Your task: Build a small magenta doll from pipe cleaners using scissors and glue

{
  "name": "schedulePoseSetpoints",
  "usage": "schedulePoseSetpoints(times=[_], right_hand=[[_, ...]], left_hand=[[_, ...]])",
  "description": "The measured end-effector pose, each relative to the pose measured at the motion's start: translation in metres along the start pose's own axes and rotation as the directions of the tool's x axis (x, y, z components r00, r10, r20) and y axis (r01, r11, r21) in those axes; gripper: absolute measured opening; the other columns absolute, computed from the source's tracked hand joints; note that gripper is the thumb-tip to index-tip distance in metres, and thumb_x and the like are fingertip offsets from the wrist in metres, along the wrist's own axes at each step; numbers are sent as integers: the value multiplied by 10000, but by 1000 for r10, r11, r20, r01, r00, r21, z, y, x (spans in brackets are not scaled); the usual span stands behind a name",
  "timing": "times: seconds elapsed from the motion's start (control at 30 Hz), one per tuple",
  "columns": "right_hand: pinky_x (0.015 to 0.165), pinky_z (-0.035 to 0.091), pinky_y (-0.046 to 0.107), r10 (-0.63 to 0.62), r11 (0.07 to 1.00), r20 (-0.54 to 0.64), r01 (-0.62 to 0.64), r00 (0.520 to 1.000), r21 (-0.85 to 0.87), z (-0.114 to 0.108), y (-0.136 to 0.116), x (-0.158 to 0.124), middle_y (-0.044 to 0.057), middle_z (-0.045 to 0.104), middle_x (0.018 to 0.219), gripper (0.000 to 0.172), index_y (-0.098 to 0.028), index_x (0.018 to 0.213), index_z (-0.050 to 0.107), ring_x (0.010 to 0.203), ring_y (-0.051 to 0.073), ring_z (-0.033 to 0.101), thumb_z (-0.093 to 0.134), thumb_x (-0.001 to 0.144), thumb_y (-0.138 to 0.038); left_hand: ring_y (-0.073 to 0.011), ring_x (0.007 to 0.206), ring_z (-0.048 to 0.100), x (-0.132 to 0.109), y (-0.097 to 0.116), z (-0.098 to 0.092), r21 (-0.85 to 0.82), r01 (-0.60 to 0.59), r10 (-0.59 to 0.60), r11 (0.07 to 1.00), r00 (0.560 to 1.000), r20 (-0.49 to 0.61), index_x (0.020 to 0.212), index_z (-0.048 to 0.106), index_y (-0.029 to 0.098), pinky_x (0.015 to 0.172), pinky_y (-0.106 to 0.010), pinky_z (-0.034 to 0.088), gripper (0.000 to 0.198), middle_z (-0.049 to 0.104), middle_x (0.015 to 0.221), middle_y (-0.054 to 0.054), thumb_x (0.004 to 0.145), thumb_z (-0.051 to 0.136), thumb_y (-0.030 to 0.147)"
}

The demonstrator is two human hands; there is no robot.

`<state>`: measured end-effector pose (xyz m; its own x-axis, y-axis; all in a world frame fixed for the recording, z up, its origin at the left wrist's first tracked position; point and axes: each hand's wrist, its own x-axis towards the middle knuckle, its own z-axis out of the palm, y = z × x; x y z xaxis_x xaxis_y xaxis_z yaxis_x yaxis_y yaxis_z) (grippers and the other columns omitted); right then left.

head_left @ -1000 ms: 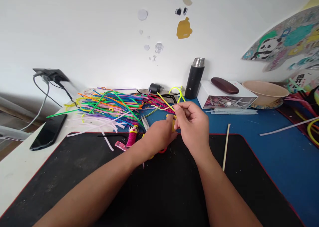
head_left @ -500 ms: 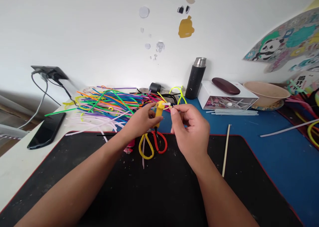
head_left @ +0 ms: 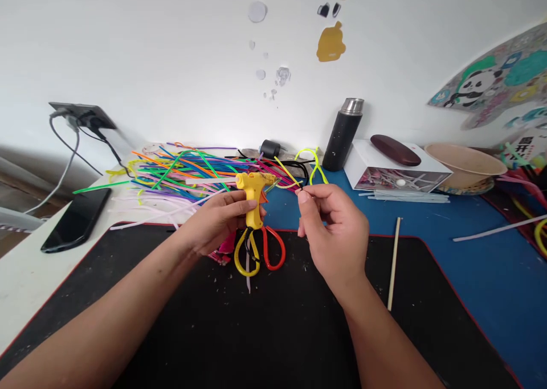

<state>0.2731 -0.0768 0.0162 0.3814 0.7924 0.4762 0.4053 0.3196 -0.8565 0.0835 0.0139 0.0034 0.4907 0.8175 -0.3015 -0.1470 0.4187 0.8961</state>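
Note:
My left hand (head_left: 216,221) is wrapped round the grip of a small yellow glue gun (head_left: 253,193), held upright with its nozzle pointing right. My right hand (head_left: 337,232) is closed in a pinch on the end of a yellow pipe cleaner (head_left: 287,175), just right of the nozzle. Behind both hands lies a pile of many-coloured pipe cleaners (head_left: 183,175). Scissors with a yellow and a red handle (head_left: 260,252) lie on the black mat (head_left: 265,332) under the glue gun.
A black phone (head_left: 76,219) lies at the left on the white desk. A black flask (head_left: 342,134), a white box with a brown case (head_left: 395,164) and a beige bowl (head_left: 465,160) stand at the back right. A thin wooden stick (head_left: 394,262) lies right of my right hand.
My left hand has lifted the yellow glue gun clear of my right hand and turned it upright. The scissors beneath have come into view. My right hand keeps its pinch on the pipe cleaner.

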Motion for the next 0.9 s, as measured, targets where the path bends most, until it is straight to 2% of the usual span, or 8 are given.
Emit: schedulePoseSetpoints(times=[0.13, 0.27, 0.4, 0.5, 0.63, 0.8, 0.9], right_hand=[[515, 444, 280, 5, 1000, 12, -4, 1000, -19, 2, 3, -2, -56, 587, 588, 163, -236, 934, 701, 498, 139, 570, 657, 1050, -342], [493, 433, 276, 63, 998, 14, -63, 998, 15, 4, 7, -3, -54, 597, 593, 174, -231, 936, 709, 490, 141, 587, 674, 1042, -365], [469, 458, 263, 169, 973, -5, -166, 986, 161, 5, 10, 2, -90, 532, 548, 188, -232, 922, 710, 441, 133, 584, 718, 1009, -399], [466, 478, 251, 262, 935, -12, -251, 965, 250, 7, 16, 6, -114, 485, 526, 187, -229, 905, 708, 422, 122, 567, 746, 970, -400], [447, 447, 241, 359, 892, 119, -377, 926, 249, 16, 28, 5, -115, 486, 505, 232, -216, 876, 703, 402, 121, 560, 740, 940, -436], [458, 433, 238, 391, 879, 259, -442, 883, 179, 35, 39, -8, -106, 500, 496, 283, -211, 868, 686, 396, 127, 555, 725, 937, -484], [471, 452, 238, 412, 876, 359, -472, 837, 94, 45, 44, -19, -97, 534, 499, 257, -224, 876, 666, 406, 139, 580, 676, 974, -461]], left_hand=[[-180, 683, 713, -12, -8, 3, -108, 8, -8, 994, 1000, 1, 849, 795, 128, 657, -251, 602, 282, 790, 794, -90, 724, 965, 316], [-186, 687, 711, -22, -13, 5, -146, -7, 6, 989, 1000, -7, 963, 815, 124, 627, -235, 581, 343, 787, 782, -91, 754, 956, 356], [-191, 760, 729, -32, -17, 2, -199, -87, 70, 976, 993, -90, 925, 820, 129, 703, -236, 597, 280, 790, 826, -84, 818, 921, 367], [-192, 784, 729, -39, -22, 0, -209, -153, 115, 966, 977, -180, 886, 822, 141, 717, -237, 600, 271, 800, 853, -83, 813, 931, 378], [-208, 795, 741, -46, -25, -1, -234, -194, 146, 953, 967, -209, 871, 841, 145, 737, -255, 607, 287, 809, 853, -87, 777, 962, 388], [-254, 863, 766, -55, -28, -5, -227, -235, 181, 945, 955, -235, 862, 847, 152, 729, -284, 604, 308, 824, 877, -101, 745, 985, 401], [-265, 875, 770, -63, -32, -6, -227, -220, 163, 949, 955, -247, 881, 849, 155, 699, -281, 590, 326, 825, 881, -104, 743, 990, 415]])
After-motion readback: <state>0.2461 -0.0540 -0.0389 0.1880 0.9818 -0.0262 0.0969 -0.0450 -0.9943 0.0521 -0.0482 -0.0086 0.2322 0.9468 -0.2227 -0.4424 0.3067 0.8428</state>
